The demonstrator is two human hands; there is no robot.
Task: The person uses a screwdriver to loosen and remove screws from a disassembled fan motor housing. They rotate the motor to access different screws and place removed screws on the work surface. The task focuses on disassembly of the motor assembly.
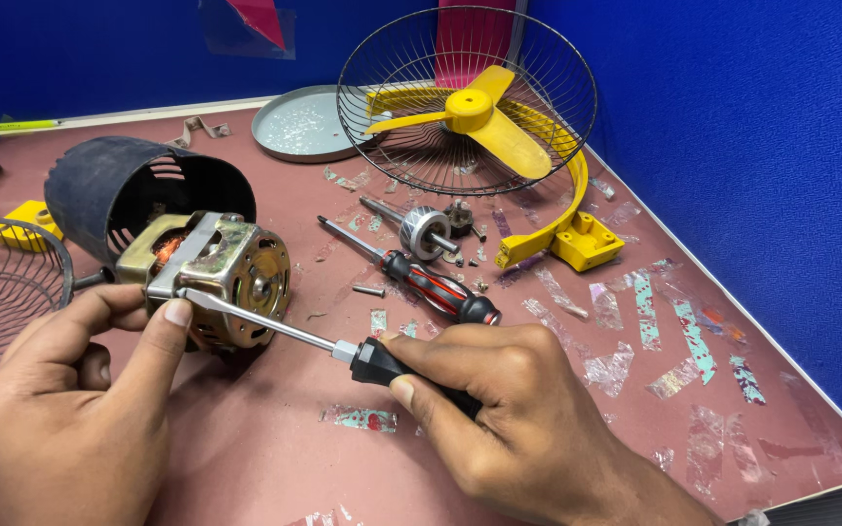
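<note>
I see the right hand clamped on a screwdriver, tip at the fan motor on the counter; left hand steadies it, fingers closed; blade and guard already off; motor housing screws seemingly left.

Both hands: R hand w/ screwdriver tip at fan motor, L hand on motor.

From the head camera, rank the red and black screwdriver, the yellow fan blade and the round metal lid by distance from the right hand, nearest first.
From the right hand:
1. Red and black screwdriver, lying on the table just beyond the knuckles.
2. Yellow fan blade, inside the wire guard at the back.
3. Round metal lid, back left; nearly as far as the blade, so 2 and 3 are close.
</note>
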